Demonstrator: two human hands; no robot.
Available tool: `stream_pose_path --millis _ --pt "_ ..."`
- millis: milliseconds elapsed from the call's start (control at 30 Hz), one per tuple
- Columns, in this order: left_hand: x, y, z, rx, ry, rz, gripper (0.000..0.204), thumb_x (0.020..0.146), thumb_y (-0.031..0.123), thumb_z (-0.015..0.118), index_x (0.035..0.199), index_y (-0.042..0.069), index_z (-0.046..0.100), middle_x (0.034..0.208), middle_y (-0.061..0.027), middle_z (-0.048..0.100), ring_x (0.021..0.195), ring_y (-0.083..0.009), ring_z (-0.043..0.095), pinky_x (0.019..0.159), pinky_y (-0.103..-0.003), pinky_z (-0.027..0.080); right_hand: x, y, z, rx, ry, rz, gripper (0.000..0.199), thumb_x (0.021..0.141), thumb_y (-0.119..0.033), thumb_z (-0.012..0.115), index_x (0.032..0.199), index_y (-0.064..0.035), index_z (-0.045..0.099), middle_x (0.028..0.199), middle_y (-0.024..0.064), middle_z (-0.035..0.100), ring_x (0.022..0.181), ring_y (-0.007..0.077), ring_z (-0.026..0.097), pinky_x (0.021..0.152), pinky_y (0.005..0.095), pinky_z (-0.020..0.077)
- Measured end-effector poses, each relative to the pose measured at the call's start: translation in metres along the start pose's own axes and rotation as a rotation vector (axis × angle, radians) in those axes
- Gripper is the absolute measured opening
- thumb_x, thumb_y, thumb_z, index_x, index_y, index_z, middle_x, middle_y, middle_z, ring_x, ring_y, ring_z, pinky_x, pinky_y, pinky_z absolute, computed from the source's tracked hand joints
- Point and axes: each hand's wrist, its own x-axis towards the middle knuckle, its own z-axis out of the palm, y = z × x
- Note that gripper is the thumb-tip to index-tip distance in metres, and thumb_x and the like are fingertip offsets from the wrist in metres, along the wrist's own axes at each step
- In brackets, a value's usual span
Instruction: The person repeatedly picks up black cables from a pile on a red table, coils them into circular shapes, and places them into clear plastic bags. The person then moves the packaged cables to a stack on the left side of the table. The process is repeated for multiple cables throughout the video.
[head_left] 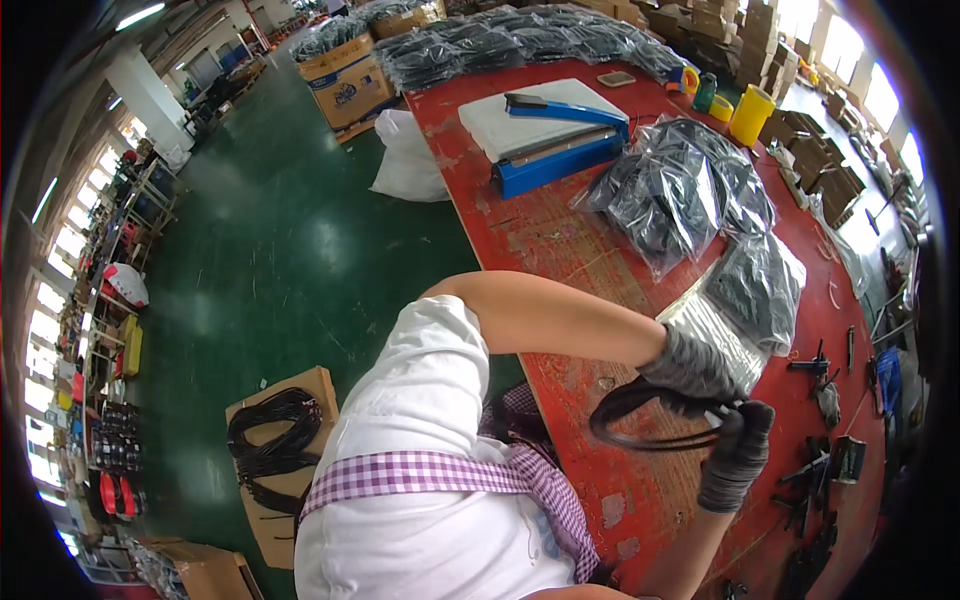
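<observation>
Black coiled cable (pixel 650 415) is hanging between your gloved hands, your left hand (pixel 692 362) closing on its top and your right hand (pixel 738 452) pinching its near end so the loops are staying gathered, just below the clear bags (pixel 690 190) waiting beyond your knuckles

- Black cable coil (pixel 650 420): thin, glossy cord wound into a flattened oval loop, several turns bunched together.
- Pose: held roughly level just above the red table, its right end pinched between two grey-gloved hands.
- Left end hangs free.
</observation>
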Motion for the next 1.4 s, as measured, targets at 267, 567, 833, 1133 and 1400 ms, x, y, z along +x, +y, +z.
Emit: stream_pose_path --millis 267,567,833,1133,1400 --pt "-0.042 0.077 0.008 -0.486 0.071 -0.485 0.039 0.090 0.045 0.043 0.071 0.011 0.050 0.050 0.0017 0.040 0.038 -0.0062 0.038 0.034 -0.023 0.030 0.030 -0.013 -0.047 -0.638 -0.191 -0.363 0.017 0.077 -0.024 0.063 0.073 -0.0096 0.055 0.063 0.0106 0.052 0.057 0.0287 0.054 0.050 0.0383 0.0420" --pt "-0.025 0.085 -0.017 -0.574 -0.007 -0.224 0.038 0.091 0.040 0.045 0.071 0.009 0.051 0.044 0.0063 0.035 0.028 -0.0025 0.030 0.025 -0.017 0.023 0.015 0.059 -0.076 -0.253 -0.056 0.381 0.058 0.080 -0.062 0.046 0.065 -0.0071 0.056 0.056 0.0129 0.052 0.060 0.0266 0.056 0.057 0.0374 0.0453" --pt "-0.024 0.050 0.060 0.432 0.006 0.140 0.030 0.082 0.037 0.058 0.081 0.007 0.057 0.061 -0.0078 0.057 0.056 -0.0266 0.059 0.051 -0.035 0.047 -0.029 0.075 -0.020 1.715 0.235 0.695 0.071 0.073 -0.064 0.053 0.107 -0.0018 0.048 0.109 0.0194 0.053 0.104 0.0312 0.051 0.094 0.0416 0.0394" --pt "-0.040 -0.073 0.126 0.946 -0.174 -0.039 0.043 0.078 0.051 0.055 0.081 0.008 0.057 0.061 -0.0121 0.057 0.057 -0.0294 0.060 0.050 -0.040 0.046 -0.115 0.163 -0.018 -0.943 -0.244 0.502 0.034 0.085 -0.027 0.052 0.111 -0.0048 0.054 0.095 0.0159 0.058 0.090 0.0304 0.056 0.082 0.0404 0.0437" --pt "-0.015 -0.093 0.056 1.414 0.609 -0.341 0.031 0.080 0.032 0.053 0.099 0.009 0.059 0.098 -0.0169 0.055 0.091 -0.0307 0.052 0.081 -0.046 0.041 -0.128 0.168 -0.002 -0.848 0.077 0.391 0.024 0.081 -0.020 0.054 0.103 -0.0118 0.060 0.087 0.0110 0.059 0.084 0.0301 0.055 0.074 0.0413 0.0437"
